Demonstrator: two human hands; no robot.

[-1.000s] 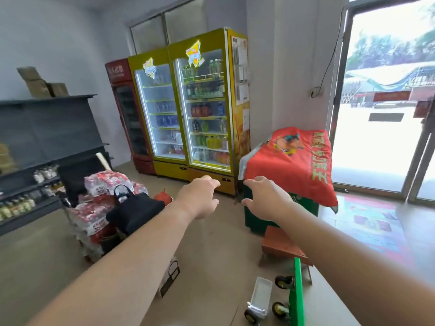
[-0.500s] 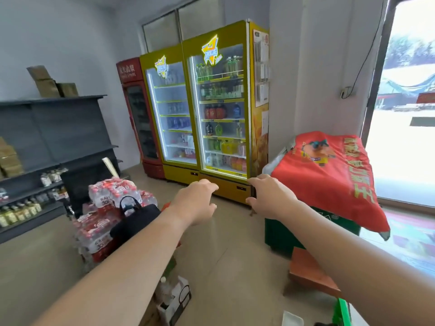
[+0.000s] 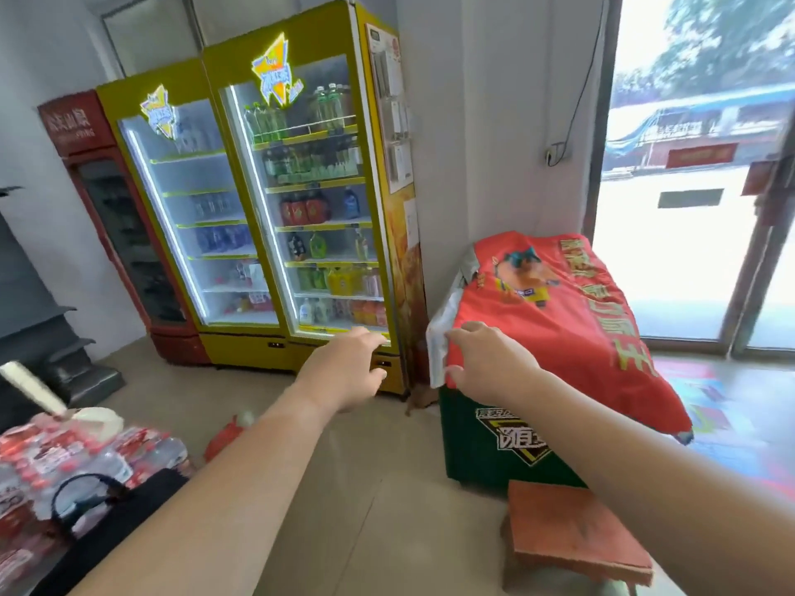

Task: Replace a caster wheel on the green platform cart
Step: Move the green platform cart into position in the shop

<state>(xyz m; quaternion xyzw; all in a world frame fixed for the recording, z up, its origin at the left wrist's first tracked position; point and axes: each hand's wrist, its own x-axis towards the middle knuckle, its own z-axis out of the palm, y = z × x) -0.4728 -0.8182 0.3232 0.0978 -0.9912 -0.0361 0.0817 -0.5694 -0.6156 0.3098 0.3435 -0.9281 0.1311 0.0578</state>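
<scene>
Water packs (image 3: 86, 458) are blurred and cut by the edge; unclear if right hand (image 3: 490, 363) touches red cloth (image 3: 568, 329).

Two hands are showing: left hand (image 3: 344, 367), right hand (image 3: 486, 363). Two yellow coolers (image 3: 301, 187) are standing with one red cooler (image 3: 116, 234). One red cloth (image 3: 559, 320), one green box (image 3: 494, 445), one red stool (image 3: 572, 531), one black bag (image 3: 137, 509) are lying nearby.

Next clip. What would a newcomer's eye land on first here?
The two lit yellow drink fridges against the back wall, left of centre, stand out first. Next, the red printed cloth draped over a green chest at right. Both bare hands reach forward mid-frame, the left hand empty, the right hand by the cloth's near corner.
</scene>
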